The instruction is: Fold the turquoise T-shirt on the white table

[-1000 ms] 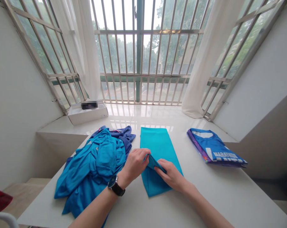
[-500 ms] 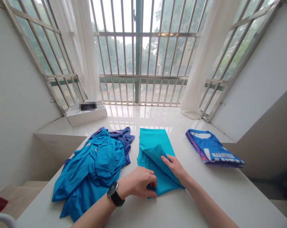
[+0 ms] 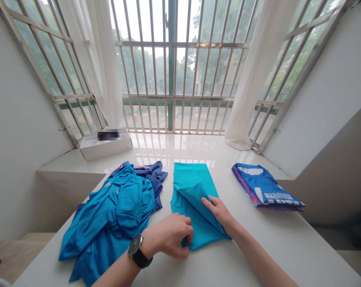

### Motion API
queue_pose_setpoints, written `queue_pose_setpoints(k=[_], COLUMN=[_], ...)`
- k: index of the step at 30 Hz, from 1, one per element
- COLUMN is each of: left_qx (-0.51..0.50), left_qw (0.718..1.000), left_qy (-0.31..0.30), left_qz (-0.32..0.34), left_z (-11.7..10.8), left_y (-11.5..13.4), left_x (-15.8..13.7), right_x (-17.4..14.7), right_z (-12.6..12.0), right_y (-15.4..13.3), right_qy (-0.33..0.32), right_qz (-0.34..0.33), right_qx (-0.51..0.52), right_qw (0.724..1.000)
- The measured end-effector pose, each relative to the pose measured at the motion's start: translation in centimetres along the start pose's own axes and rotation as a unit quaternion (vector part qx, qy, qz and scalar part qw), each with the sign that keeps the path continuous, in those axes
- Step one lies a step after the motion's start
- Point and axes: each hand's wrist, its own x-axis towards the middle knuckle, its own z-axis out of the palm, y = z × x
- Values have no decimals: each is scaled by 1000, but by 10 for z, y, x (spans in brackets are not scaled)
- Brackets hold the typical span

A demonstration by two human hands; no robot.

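Observation:
A turquoise shirt (image 3: 194, 173) lies partly folded on the white table in front of me, with a loose flap turned over its near half. My right hand (image 3: 218, 210) grips the edge of that flap, thumb on top and fingers underneath. At the shirt's near left corner, my left hand (image 3: 172, 235), with a black watch (image 3: 138, 251) on its wrist, has its fingers curled closed on the fabric. To the left is a crumpled heap of blue shirts (image 3: 108, 215), with a darker blue garment (image 3: 157, 175) beneath.
A folded pile of shirts (image 3: 265, 187), the top one blue and lettered "MARATHON", sits at the right. An open white box (image 3: 107, 147) stands on the sill at the back left. White curtains (image 3: 243, 107) and a barred window are behind the table (image 3: 249, 247).
My left hand has closed its fingers on the shirt's near corner and shifted slightly left and down. My right hand keeps hold of the flap. The view has shifted a little.

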Motion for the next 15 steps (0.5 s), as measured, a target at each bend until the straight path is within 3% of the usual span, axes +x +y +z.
queue_pose_setpoints(k=[6,15], left_qx=[39,130], left_qw=[999,986], left_qy=[17,71], left_qz=[11,80], left_z=[3,12], left_y=[6,16], left_x=[2,9], right_x=[1,2], right_z=[0,0], right_y=[2,6], right_qy=[12,12], right_qz=[-6,-3], right_qx=[7,28], right_qw=[1000,1000])
